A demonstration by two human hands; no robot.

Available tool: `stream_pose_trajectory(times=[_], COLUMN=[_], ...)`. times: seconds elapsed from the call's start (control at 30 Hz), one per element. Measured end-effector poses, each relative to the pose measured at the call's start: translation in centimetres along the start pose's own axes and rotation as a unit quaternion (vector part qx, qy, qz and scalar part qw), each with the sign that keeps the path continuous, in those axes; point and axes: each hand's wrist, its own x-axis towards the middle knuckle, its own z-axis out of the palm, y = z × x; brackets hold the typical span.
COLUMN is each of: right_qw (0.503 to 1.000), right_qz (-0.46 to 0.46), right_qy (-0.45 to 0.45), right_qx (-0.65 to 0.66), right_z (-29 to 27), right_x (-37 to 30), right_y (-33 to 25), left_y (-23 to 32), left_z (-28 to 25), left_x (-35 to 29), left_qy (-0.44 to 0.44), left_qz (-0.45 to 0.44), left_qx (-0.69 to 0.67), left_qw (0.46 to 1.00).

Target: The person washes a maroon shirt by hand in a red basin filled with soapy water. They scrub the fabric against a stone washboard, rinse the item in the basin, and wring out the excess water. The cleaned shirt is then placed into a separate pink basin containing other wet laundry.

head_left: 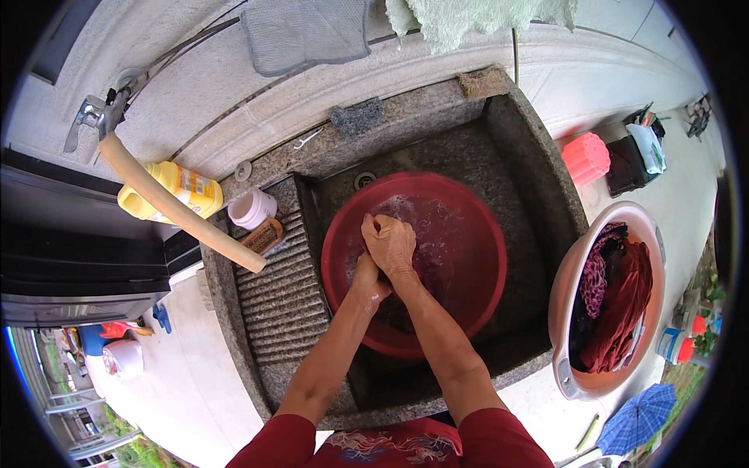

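Observation:
Both my hands are together over a red plastic basin (489,265) of sudsy, purplish water. The basin sits inside a dark stone sink (538,187). My right hand (392,246) is uppermost, its fingers curled in and closed. My left hand (368,277) presses against it from below and the left, closed too, with most of its fingers hidden. Whatever lies between the hands does not show. Dark cloth (398,316) is partly visible in the water under my wrists. Left of the basin is the sink's ribbed washboard (281,300).
A tan hose (175,207) hangs from the tap (101,115) over the washboard. Beside it stand a yellow jug (191,189), a pink cup (252,209) and a scrubbing brush (264,235). To the right, a pink tub (560,312) holds dark red and patterned clothes (624,304).

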Motion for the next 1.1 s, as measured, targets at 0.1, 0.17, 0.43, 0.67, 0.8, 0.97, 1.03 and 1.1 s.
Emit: stream_pose_trajectory(times=[0.1, 0.17, 0.43, 0.67, 0.8, 0.97, 1.03, 1.1], right_qw=[0.994, 0.998, 0.999, 0.990, 0.947, 0.973, 0.947, 0.966], right_qz=[-0.103, -0.058, 0.010, 0.134, 0.318, 0.225, 0.164, 0.028], right_qy=[0.025, -0.009, -0.037, -0.008, 0.013, -0.035, -0.154, -0.149], right_qx=[-0.003, -0.001, -0.004, -0.039, -0.045, 0.047, 0.229, 0.210], right_z=[0.3, 0.0, -0.2, -1.1, -3.6, 1.6, 3.5, 3.2], right_x=[-3.4, -3.3, -3.5, -0.2, 1.2, -0.9, -1.4, -3.3], right_y=[-1.0, -0.9, -0.2, 5.0, 14.9, 16.2, 14.4, 6.6], left_y=[0.6, 0.8, -0.1, -0.4, 3.6, 1.7, 1.3, 2.2], left_z=[-2.5, -3.0, -3.4, -0.2, -2.5, -4.1, -2.2, -4.9], left_x=[-1.3, -1.8, -2.1, -2.4, -0.8, 1.3, 1.7, 2.4], left_qy=[-0.113, -0.174, -0.151, 0.064, 0.149, 0.163, 0.137, 0.060], left_qz=[0.043, 0.026, -0.042, -0.013, 0.016, -0.057, -0.058, -0.050], left_qx=[-0.073, -0.079, -0.061, 0.146, 0.064, 0.082, 0.084, -0.012], left_qw=[0.990, 0.981, 0.986, 0.987, 0.987, 0.982, 0.985, 0.997])
